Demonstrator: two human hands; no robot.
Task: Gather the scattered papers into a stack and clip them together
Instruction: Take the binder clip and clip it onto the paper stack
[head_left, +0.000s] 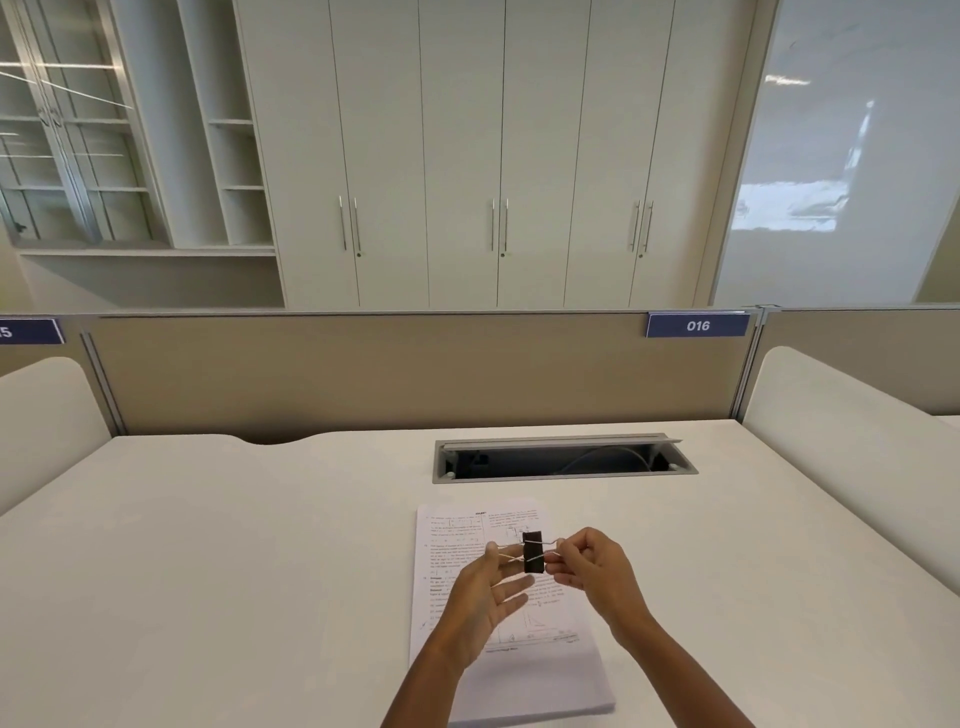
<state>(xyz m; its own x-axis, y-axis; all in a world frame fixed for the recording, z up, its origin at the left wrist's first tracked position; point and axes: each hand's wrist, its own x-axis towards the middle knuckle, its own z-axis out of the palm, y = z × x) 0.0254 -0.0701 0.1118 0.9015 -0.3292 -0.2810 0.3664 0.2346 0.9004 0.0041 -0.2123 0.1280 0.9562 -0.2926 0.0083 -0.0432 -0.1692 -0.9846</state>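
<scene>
A stack of printed white papers (457, 530) lies squared on the white desk (234, 561), near its front edge. Above the stack I hold a black binder clip (533, 552) with silver wire handles spread out to both sides. My left hand (488, 597) pinches the left wire handle between thumb and fingers, its other fingers spread. My right hand (592, 566) pinches the right wire handle. The clip hangs in the air over the upper half of the top page and does not touch the paper.
An open cable tray (563, 460) with a raised grey lid sits in the desk behind the papers. A beige partition (389, 374) with a blue "016" label (697, 326) closes the back. Rounded white dividers (831, 415) stand at both sides.
</scene>
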